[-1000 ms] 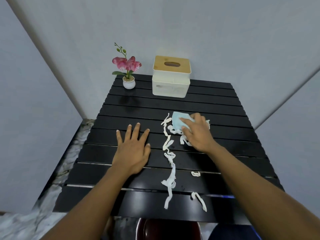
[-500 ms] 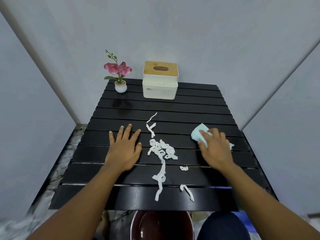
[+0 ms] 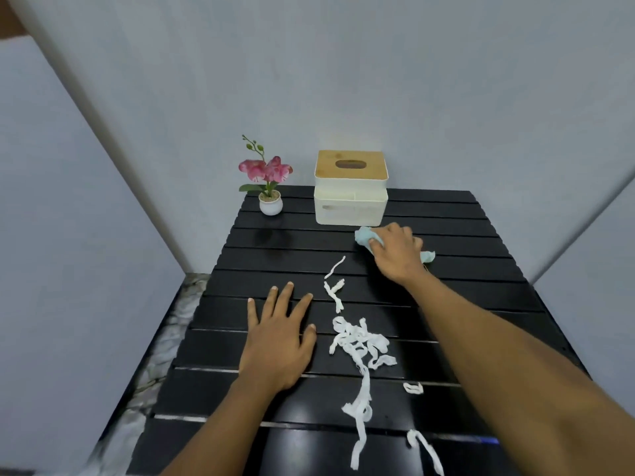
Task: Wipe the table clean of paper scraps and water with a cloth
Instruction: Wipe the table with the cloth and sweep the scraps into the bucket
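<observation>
In the head view, a black slatted table is seen set against a grey wall. A light blue cloth is pressed to the table under the right hand, whose fingers are curled down over it, just in front of a white tissue box with a wooden lid. The left hand is laid flat on the slats, fingers spread and nothing held. White paper scraps are strewn between the hands and toward the near edge. A small potted flower is placed left of the box.
</observation>
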